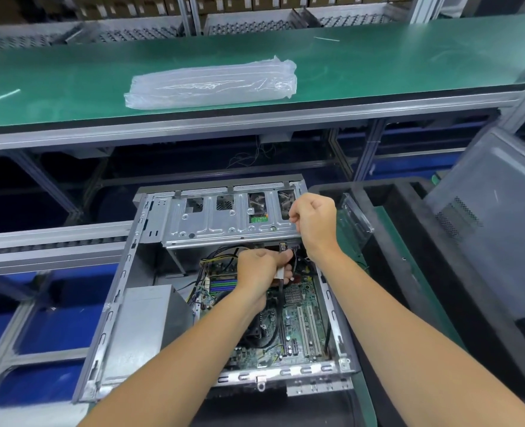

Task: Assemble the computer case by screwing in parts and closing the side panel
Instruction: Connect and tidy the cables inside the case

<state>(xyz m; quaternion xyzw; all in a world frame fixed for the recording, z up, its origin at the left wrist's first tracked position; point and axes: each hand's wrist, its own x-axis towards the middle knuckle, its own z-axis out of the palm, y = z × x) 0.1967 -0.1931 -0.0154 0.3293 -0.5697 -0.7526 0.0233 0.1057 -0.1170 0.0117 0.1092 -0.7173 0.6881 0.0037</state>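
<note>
An open computer case (125,272) lies on its side below me, its green motherboard (304,315) exposed. A silver drive cage (218,223) spans the case's far end. My left hand (258,272) is inside the case just under the cage, fingers closed on a black cable with a white connector (281,274). My right hand (313,223) is a fist at the cage's right end; whatever it pinches is too small to make out. The grey side panel (489,217) leans upright at the right, off the case.
A grey power supply (141,328) fills the case's near-left corner. A black foam tray (415,272) sits right of the case. A raised green shelf (378,66) beyond carries a clear plastic bag (212,83). A conveyor rail (48,245) runs at the left.
</note>
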